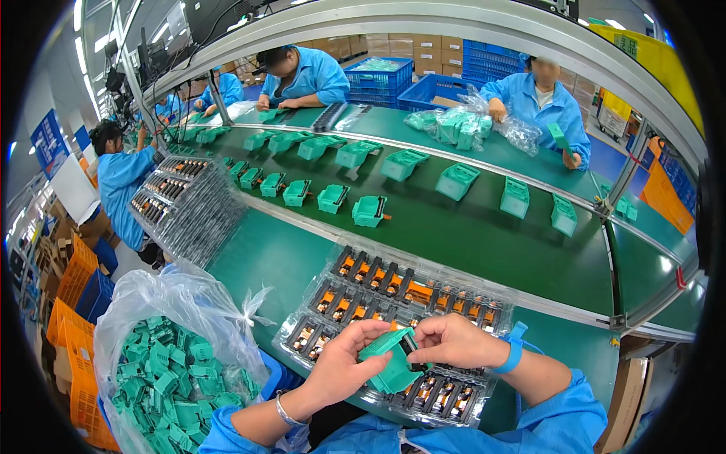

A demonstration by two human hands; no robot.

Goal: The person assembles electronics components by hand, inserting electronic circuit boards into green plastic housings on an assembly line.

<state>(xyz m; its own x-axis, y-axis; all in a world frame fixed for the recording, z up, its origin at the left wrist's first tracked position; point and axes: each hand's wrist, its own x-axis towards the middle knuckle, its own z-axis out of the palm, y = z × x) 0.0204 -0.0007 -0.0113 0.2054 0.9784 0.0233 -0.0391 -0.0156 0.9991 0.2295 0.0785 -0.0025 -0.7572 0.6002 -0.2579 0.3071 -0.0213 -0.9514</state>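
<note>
The left hand (342,365) pinches a green housing (392,371) above the clear tray (290,327); the right hand (452,342) pinches a dark piece (408,345) at its edge. That unit looks partway along; I can't tell whether the piece is seated. Beyond the grip, housings with dark inserts (370,212) line the belt (454,242). Left of it, a bulging bag (140,291) suggests plenty remains. A metal rail (563,309) separates grip from belt.
</note>
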